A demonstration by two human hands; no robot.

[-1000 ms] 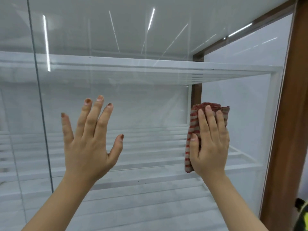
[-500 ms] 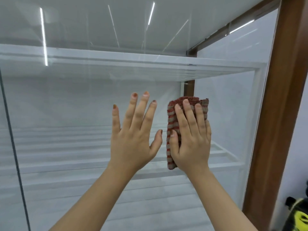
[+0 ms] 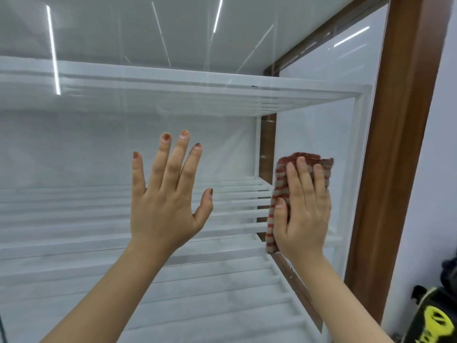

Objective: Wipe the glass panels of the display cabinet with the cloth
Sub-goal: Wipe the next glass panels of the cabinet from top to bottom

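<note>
Fingers (image 3: 305, 179) of right hand (image 3: 303, 214) straight, close together, pressing folded red-striped cloth (image 3: 278, 191) flat on glass panel (image 3: 99, 149) nr brown frame (image 3: 395, 157); left hand (image 3: 165, 201) raised, palm fwd, fingers spread, holding nothing; both forearms angled up; white shelves (image 3: 173, 78) behind glass.

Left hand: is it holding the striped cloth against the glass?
No, the left hand is spread flat and bare; the right hand presses the striped cloth.

A folded red-striped cloth (image 3: 279, 191) was pressed flat against the glass panel (image 3: 99, 157) by the right hand (image 3: 303, 214), near the brown wooden frame (image 3: 395, 169). The left hand (image 3: 165, 201) was held flat, fingers spread, beside it. White slatted shelves (image 3: 74, 219) were seen behind the glass.
</note>
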